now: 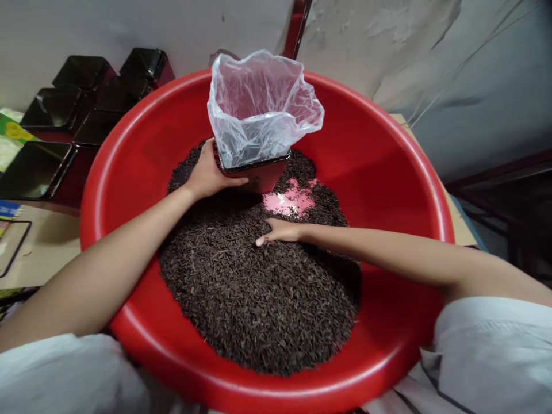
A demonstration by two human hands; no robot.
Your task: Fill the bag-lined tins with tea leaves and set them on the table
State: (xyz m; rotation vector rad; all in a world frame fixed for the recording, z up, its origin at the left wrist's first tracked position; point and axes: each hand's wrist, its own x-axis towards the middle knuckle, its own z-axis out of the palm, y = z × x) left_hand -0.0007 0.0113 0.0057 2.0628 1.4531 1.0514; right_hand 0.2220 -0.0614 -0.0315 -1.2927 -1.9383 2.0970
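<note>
My left hand [210,175] is wrapped round the left side and front of a dark red, rectangular tin [263,177]. A clear plastic bag [263,129] lines it, its crumpled mouth standing wide above the rim. The tin rests among loose dark tea leaves [250,305], heaped in a big red basin [383,172]. Lower and to the right, my right hand [282,231] reaches into the leaves. Its thumb is stretched apart from the fingers, whose tips are partly buried. Between the tin and this hand, a pink patch [291,201] shows through the leaves.
Several dark open tins [47,109] stand in rows left of the basin, on a light wooden table [52,236]. A pale wall [172,29] rises behind. Dark red framing [509,172] shows at the far right.
</note>
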